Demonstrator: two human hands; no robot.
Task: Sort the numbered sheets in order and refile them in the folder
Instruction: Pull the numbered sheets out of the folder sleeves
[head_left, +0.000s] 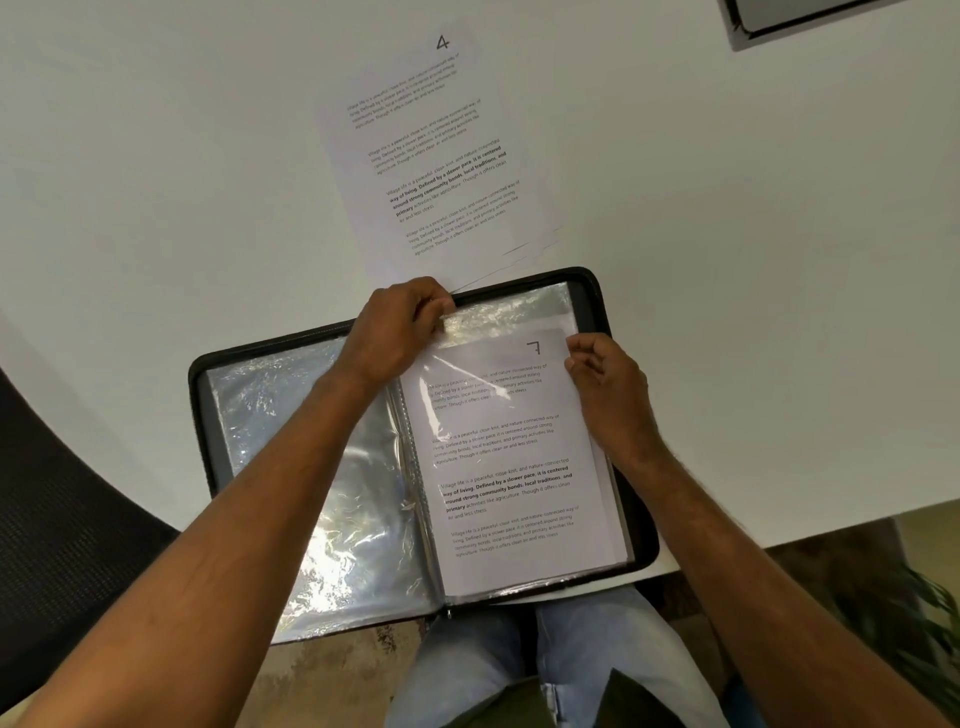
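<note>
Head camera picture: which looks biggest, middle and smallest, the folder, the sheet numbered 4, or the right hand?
1. folder
2. sheet numbered 4, though it lies farther from the camera
3. right hand

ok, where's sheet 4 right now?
Head view: sheet 4 lies on top of a stack on the white table, just beyond the open folder, untouched by either hand.

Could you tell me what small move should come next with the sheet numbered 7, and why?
Probably pull it on out of the sleeve: the white printed sheet numbered 7 is already partly clear of the clear plastic sleeve, whose mouth the left hand holds open, while the right hand pinches its upper right edge.
</note>
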